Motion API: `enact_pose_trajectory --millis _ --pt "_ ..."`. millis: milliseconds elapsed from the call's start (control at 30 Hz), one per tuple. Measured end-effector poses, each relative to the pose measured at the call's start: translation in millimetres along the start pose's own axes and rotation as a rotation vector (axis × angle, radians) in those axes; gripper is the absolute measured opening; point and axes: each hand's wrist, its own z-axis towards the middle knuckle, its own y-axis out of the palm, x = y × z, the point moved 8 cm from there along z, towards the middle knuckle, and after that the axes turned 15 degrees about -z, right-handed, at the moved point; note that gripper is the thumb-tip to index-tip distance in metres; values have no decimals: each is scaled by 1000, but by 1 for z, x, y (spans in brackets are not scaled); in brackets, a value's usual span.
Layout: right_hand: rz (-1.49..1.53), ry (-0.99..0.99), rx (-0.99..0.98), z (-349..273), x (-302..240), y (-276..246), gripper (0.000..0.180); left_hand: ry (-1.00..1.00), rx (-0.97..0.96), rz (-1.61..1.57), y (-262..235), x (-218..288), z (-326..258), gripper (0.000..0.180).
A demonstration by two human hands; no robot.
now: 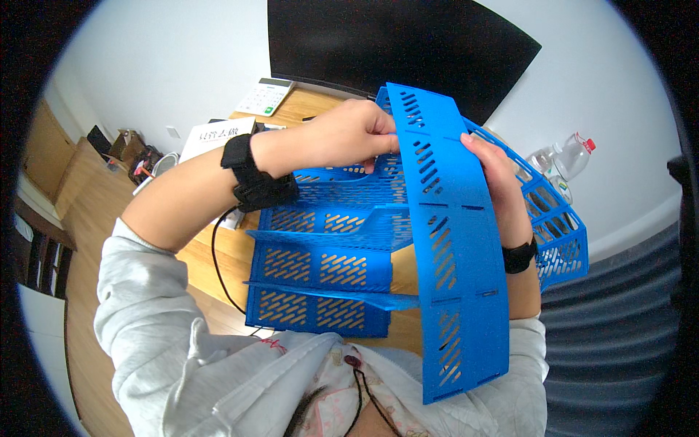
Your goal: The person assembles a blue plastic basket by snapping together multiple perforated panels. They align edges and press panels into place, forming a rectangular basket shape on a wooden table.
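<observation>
A white wall (pixel 153 51) is enclosing the workspace, and a wooden floor (pixel 95 277) is extending along the left. On the wooden desk (pixel 309 103), a white book (pixel 193 151) is lying just left of a white calculator (pixel 267 96). A blue slotted rack (pixel 377 269) is resting at the centre, its dividers running crosswise, with a black screen (pixel 400 44) standing behind. The left hand (pixel 355 135) is reaching across the rack; its fingers are sitting curled closed at the left edge of the long blue panel (pixel 473 240), but which blue part they are pinching cannot be told. The panel is standing along the rack's right side, bordering the divider ends. The right hand (pixel 496 178) is gripping the panel's right edge, its thumb pressing the outer face; the remaining fingers are partly hidden. Farther right, a blue slotted frame (pixel 580 245) is standing near clear bottles (pixel 574 162), and grey pleated fabric (pixel 619 328) is hanging below.
</observation>
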Motion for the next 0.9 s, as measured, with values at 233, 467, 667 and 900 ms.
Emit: enact_pose_trajectory --millis 233,467,667,900 --pt "-566 -504 137 -37 -10 0 43 22 -34 -89 6 9 -10 31" --pt "-757 -509 329 -51 5 -15 45 -30 -71 -17 4 11 -14 32" --pt "-898 -728 302 -51 -18 -6 37 -128 -170 -102 -3 8 -17 41" --pt "-42 65 237 -14 17 -29 21 104 109 215 -58 17 19 35"
